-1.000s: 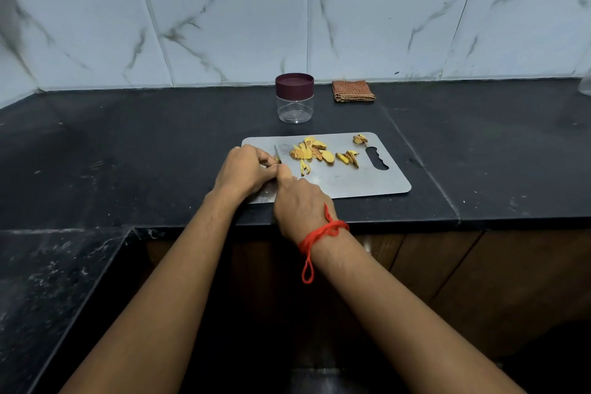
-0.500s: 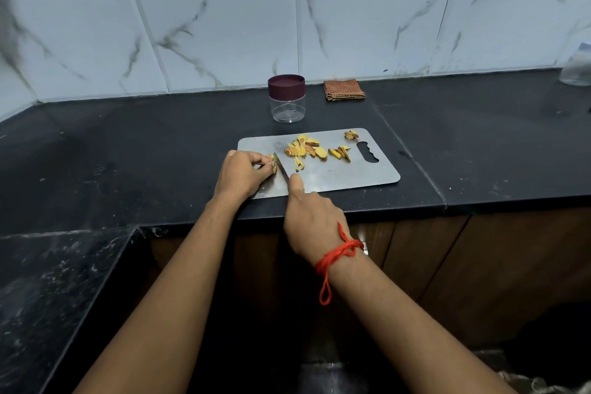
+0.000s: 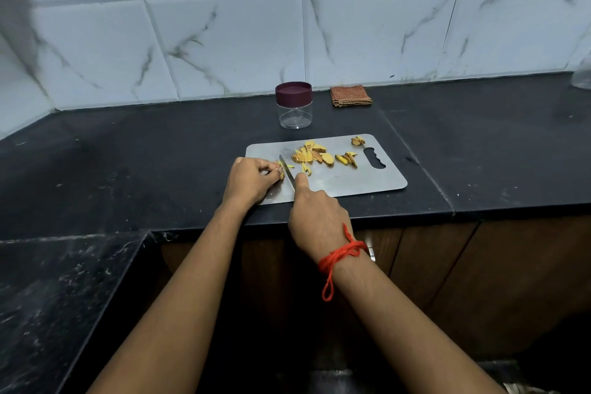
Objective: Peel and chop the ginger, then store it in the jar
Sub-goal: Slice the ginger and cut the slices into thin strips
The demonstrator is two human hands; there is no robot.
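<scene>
Chopping stage. My left hand pinches a small yellow ginger piece at nine o'clock on the grey steel cutting board; my right hand grips the slim steel knife. Next: a straight downward slice.

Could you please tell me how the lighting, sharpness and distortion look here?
Head view, light: dim and bluish, no hard shadows. Head view, distortion: the wide lens bows the wall tiles and counter edge. Head view, sharpness: cutting board, ginger, knife, left hand and right hand are crisp; the far left edge is smeared.
</scene>
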